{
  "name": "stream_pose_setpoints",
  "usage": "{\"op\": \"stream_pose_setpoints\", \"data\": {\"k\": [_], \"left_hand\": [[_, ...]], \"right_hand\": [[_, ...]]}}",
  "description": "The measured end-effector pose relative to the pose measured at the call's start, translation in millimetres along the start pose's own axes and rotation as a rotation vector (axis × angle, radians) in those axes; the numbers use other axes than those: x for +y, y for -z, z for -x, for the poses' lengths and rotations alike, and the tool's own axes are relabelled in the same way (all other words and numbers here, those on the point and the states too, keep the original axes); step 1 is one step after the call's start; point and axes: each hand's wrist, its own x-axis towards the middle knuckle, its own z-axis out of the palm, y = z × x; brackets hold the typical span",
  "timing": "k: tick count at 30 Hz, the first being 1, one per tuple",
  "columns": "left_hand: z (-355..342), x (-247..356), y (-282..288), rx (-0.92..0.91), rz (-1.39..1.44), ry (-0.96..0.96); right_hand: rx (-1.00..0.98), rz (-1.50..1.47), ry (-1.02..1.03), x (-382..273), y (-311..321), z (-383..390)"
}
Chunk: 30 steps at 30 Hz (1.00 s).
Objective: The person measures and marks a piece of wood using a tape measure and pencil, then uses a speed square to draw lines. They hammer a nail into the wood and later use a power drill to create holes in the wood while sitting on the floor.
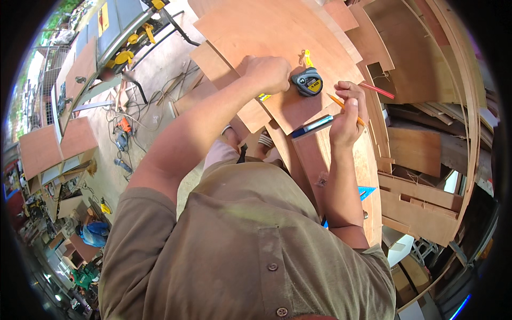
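My right hand (348,114) is closed on an orange pencil (337,100), its tip pointing left toward a grey and yellow tape measure (308,83). The tape measure rests on a plywood sheet (261,32), with a short yellow piece (307,57) beyond it. Left of the tape measure, my left hand (269,74) is curled with its knuckles up; what its fingers hold, if anything, is hidden. A small yellow strip (264,97) shows just below it. Behind my right fingertips is a red pencil (377,90); I cannot tell whether they touch it. A blue pen (312,126) lies nearer me.
A blue set square (366,192) lies beside my right forearm. Stacked plywood offcuts (416,144) fill the right side. At left stand a machine table (114,26) with yellow knobs and, on the floor, an orange power tool (124,126) among cords.
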Motion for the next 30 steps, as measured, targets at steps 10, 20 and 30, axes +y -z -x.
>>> {"op": "stream_pose_setpoints", "data": {"k": [10, 20, 30], "left_hand": [[5, 0, -1, 0.012, -0.043, 0.018], [3, -10, 10, 0.029, -0.01, -0.022], [-36, -134, 96, 0.07, 0.029, 0.036]], "right_hand": [[-0.63, 1.034, -0.247, -4, -23, -14], [-0.524, 0.882, -0.075, 1, -40, -22], [-0.548, 0.876, -0.058, 24, -169, -91]]}}
